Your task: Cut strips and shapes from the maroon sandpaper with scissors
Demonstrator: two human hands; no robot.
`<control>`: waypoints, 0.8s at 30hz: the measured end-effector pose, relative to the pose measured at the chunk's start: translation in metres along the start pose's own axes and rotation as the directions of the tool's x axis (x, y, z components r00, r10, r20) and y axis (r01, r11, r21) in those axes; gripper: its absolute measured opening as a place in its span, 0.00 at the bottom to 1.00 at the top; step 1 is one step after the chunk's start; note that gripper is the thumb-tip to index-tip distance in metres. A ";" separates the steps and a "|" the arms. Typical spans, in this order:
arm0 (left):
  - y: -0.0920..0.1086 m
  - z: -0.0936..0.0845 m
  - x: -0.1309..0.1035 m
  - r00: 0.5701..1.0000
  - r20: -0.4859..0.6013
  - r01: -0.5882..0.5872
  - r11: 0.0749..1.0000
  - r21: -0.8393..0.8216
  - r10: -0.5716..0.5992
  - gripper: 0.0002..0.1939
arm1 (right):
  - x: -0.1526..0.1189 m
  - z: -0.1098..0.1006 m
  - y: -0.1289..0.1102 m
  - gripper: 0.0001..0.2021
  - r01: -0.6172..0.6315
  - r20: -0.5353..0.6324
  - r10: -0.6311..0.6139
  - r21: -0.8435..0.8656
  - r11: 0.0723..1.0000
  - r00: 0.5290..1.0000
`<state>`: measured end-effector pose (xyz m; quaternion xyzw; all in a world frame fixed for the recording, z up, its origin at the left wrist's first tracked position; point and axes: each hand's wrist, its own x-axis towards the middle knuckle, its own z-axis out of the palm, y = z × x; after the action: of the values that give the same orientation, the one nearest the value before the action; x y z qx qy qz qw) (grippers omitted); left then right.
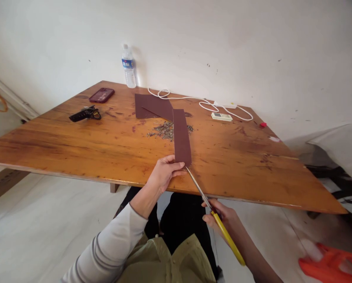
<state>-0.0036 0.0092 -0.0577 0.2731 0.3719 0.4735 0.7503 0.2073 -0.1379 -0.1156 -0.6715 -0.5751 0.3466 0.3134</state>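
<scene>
My left hand (167,171) pinches the near end of a dark maroon strip (182,135), which extends away from me over the table. In my right hand (220,216), at the table's front edge, are scissors (227,237) with yellow handles. Their blades point up and left, the tips at the strip's near right corner; whether the blades are apart is hard to tell. Behind the strip lie larger maroon sheets (145,105). A pile of small dark scraps (164,130) shows on both sides of the strip.
The wooden table (120,149) holds a water bottle (129,70), a phone (101,95), a black hair clip (84,114), a white cable (184,97) and a small white device (221,116). A red object (263,125) lies right. An orange-red stool (332,261) stands at lower right.
</scene>
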 end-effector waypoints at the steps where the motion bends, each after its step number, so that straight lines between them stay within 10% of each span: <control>1: 0.000 0.000 0.000 1.000 0.005 -0.004 1.000 -0.001 0.004 0.12 | 0.000 0.000 0.000 0.14 0.008 -0.008 -0.008 -0.001 1.000 1.000; 15: -0.002 -0.002 0.000 0.999 0.039 -0.017 1.000 0.012 0.017 0.11 | -0.006 0.004 -0.002 0.11 0.019 -0.008 -0.019 0.050 0.999 1.000; 24: -0.004 0.000 0.001 0.999 0.031 -0.036 0.999 0.002 0.036 0.11 | -0.021 0.035 -0.006 0.29 0.016 0.107 -0.069 0.435 0.900 0.992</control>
<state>-0.0014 0.0085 -0.0604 0.2879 0.3560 0.4822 0.7470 0.1732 -0.1573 -0.1282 -0.5502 -0.5159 0.4986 0.4271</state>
